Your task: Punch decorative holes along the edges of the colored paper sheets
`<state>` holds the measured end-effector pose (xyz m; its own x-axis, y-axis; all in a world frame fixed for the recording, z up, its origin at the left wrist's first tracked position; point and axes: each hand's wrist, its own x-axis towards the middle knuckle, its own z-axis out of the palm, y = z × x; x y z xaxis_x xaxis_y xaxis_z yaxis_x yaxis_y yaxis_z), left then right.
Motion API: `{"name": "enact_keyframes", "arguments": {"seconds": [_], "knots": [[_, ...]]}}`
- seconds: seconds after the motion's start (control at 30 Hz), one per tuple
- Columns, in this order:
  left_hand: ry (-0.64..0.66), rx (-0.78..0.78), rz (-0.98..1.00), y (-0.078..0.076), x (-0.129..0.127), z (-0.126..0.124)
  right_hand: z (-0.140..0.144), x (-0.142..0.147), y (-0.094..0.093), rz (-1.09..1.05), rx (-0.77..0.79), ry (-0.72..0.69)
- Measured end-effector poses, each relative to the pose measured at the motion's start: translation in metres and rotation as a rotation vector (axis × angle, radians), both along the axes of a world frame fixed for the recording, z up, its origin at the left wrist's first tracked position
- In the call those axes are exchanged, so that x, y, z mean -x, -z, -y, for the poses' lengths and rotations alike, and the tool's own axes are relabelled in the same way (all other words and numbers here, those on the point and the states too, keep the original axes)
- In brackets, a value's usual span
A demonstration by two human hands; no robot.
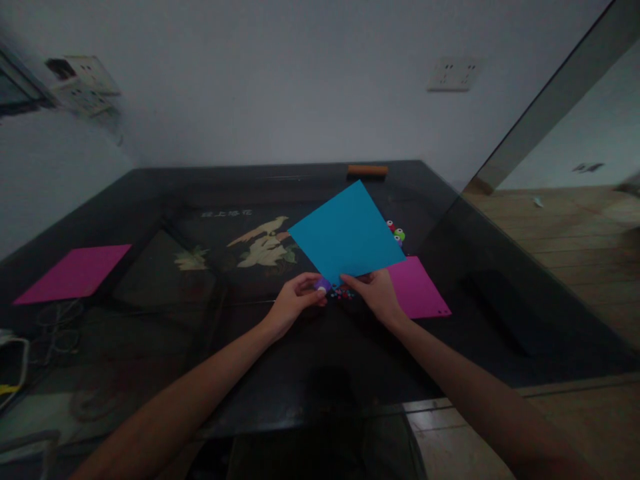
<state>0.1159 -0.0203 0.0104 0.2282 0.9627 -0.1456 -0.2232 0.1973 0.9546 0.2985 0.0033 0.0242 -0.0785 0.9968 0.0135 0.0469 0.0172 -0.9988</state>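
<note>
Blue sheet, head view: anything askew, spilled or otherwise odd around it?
Small coloured bits lie scattered on the dark table just under the near corner of the blue sheet, between the left hand and right hand. The sheet sits rotated, overlapping a pink sheet. No damage visible.

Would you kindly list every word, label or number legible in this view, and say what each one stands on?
Nothing can be read for certain.
Pale row of characters on the dark glass-topped table, above the inlaid bird picture: too blurred to read.
White wall socket: no legible marking.
Blue paper sheet, held by the left hand and right hand: blank.
Both magenta paper sheets: blank.
</note>
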Motion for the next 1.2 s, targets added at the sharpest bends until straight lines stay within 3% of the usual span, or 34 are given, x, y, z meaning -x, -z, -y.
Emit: {"name": "enact_keyframes", "arguments": {"seconds": [0.4,0.9,1.2], "knots": [[-0.006,-0.019,-0.072,0.003,-0.002,-0.001,0.004,0.002,-0.006,0.180,0.016,-0.023],[0.005,-0.027,-0.048,-0.001,-0.005,0.000,0.000,0.008,0.003,-0.040,0.099,-0.035],[-0.025,0.007,0.009,0.000,-0.005,-0.002,-0.001,0.010,0.006,-0.040,0.102,-0.031]]}}
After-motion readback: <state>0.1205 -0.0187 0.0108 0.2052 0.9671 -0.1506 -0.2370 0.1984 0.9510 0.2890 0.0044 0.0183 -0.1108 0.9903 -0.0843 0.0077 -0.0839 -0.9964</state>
